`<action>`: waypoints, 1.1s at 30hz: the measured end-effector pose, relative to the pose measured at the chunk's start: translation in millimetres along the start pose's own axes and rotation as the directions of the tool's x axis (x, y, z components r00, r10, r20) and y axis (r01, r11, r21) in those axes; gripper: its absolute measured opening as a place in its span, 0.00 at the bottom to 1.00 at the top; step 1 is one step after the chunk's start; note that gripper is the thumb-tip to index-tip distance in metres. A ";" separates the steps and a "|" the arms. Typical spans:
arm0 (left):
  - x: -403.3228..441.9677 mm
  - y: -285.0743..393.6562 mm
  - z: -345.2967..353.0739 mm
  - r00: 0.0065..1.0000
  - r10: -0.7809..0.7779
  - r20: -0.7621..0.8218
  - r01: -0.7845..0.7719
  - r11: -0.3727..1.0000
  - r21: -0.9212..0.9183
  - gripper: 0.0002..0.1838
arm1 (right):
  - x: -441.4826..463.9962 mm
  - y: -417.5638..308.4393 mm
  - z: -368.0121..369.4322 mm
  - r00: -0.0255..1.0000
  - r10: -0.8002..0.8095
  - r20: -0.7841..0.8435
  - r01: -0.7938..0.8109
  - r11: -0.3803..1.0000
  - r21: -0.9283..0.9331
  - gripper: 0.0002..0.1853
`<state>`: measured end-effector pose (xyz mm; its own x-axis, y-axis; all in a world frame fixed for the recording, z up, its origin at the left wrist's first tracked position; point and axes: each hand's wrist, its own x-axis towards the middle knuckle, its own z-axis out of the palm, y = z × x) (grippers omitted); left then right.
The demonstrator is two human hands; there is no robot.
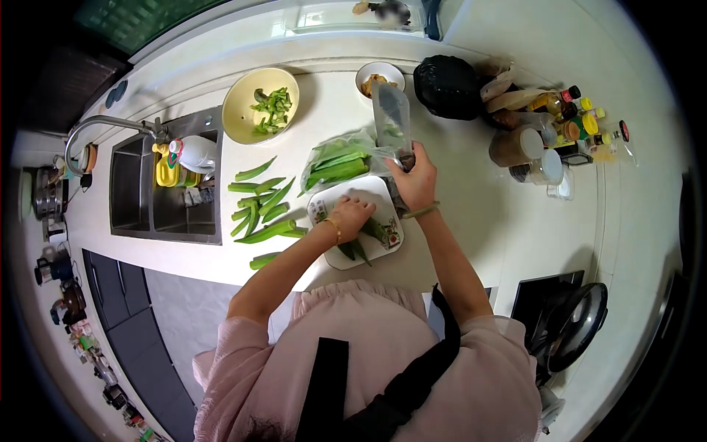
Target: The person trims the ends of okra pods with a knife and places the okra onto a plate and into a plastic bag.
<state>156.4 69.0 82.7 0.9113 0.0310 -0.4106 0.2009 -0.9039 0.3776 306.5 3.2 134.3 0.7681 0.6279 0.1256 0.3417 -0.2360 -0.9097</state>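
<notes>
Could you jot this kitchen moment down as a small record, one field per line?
Left hand: on the okra, grip partly hidden
Right hand: holding a cleaver, blade pointing away from the person
Cutting board: white, printed corners, under the okra
Loose okra pods: on the counter, left of the board
Yellow bowl: holds cut green pieces
Plastic bag: more okra inside, behind the board

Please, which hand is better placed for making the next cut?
Probably the right hand: it holds the cleaver, near the cutting board. The left hand rests over the okra on the board, so it seems better placed for steadying.
</notes>
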 end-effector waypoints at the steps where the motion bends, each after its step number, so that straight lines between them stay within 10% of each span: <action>1: -0.7 -2.5 0.2 1.000 0.001 0.001 -0.001 1.000 0.003 0.21 | -0.1 0.0 -0.3 1.000 0.002 0.001 -0.002 1.000 -0.005 0.19; 10: -21.7 -30.3 -7.6 0.960 -0.039 -0.276 -0.120 0.836 -0.536 0.17 | -4.5 -2.0 -9.5 0.997 -0.049 0.058 0.045 0.996 0.075 0.23; 12: -32.7 -30.0 -13.6 0.981 -0.165 -0.100 -0.049 0.290 -0.956 0.15 | -6.4 -2.0 -11.6 0.994 -0.086 0.062 0.078 0.988 0.130 0.24; 14: -46.4 -24.8 -35.4 0.974 -0.209 -0.086 -0.048 0.181 -0.982 0.14 | -7.4 -2.3 -14.5 0.993 0.063 0.099 -0.069 0.996 0.061 0.22; 19: -67.1 -33.0 -52.2 0.904 -0.423 -0.054 -0.178 -0.258 -0.950 0.16 | -3.7 -17.2 -21.1 0.989 -0.143 -0.044 0.145 0.989 0.022 0.14; 23: -72.8 -53.2 -51.3 0.826 -0.552 -0.116 -0.327 -0.302 -0.895 0.14 | -4.7 -34.0 -9.6 0.937 -0.316 -0.152 0.321 0.947 0.011 0.07; 33: -98.3 -71.9 -89.3 0.656 -0.726 -0.206 -0.567 -0.294 -0.770 0.15 | 2.6 -101.6 52.9 0.641 -0.739 0.207 0.766 0.634 -0.106 0.13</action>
<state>84.4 169.1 170.0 0.5260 0.7643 -0.3730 -0.2988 0.5767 0.7604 245.1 68.1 206.1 0.1272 0.7305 0.6710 0.8623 0.2529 -0.4387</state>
